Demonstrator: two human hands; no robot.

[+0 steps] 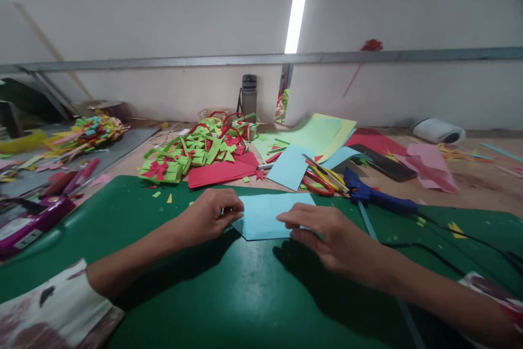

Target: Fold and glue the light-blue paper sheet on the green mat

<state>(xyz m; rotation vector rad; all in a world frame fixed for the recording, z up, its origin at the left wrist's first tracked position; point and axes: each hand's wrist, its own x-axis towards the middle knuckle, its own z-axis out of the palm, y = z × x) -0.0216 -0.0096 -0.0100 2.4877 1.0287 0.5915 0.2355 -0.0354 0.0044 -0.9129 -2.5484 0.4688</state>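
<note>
A light blue sheet of paper (pixel 263 215) lies on the green cutting mat (pixel 229 294) in front of me. My left hand (pixel 210 214) has its fingers curled and pinched on the sheet's left edge. My right hand (pixel 322 232) rests on the sheet's right side, fingers bent and pressing down on it. The paper looks partly folded, with a pointed lower corner.
Behind the mat lie red-handled scissors (pixel 321 183), a blue glue gun (pixel 378 196) with its cord, a black phone (pixel 382 163), loose coloured sheets (pixel 314 134), red paper (pixel 223 172) and a heap of green and red paper shapes (pixel 196 150). A grey bottle (pixel 249 94) stands by the white partition.
</note>
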